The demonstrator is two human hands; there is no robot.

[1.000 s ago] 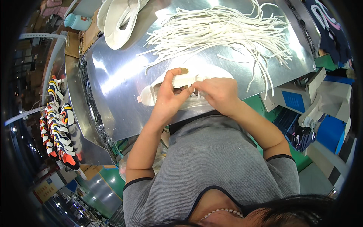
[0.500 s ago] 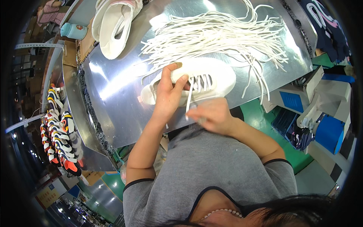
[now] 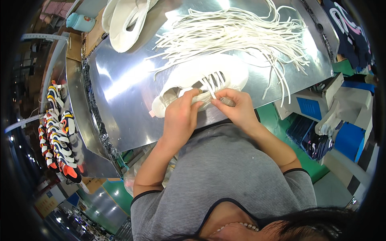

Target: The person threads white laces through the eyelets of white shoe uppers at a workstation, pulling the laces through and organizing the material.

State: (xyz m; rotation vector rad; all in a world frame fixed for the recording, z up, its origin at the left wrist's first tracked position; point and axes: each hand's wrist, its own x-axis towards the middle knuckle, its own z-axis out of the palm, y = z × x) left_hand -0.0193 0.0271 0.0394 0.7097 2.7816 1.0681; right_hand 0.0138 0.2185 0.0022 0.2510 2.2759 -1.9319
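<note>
A white shoe lies on the metal tabletop in front of me, toe to the right, heel to the left. White shoelace crosses its eyelet rows in several strands. My left hand is closed on the near edge of the shoe's opening, thumb and fingers pinching the upper. With thumb and forefinger, my right hand pinches the lace beside the near eyelets. A greyish band shows at its fingers; its kind is unclear. The lace tip is hidden by the fingers.
A heap of loose white laces spreads across the far side of the metal table. White shoe uppers sit at the far left, near a light-blue bottle. Colourful shoes hang at left; a blue-grey bin stands at right.
My left hand has slid from the shoe's tongue area to its near edge. My right hand has moved up from the pulled lace to the eyelets. The shoe has tilted slightly.
</note>
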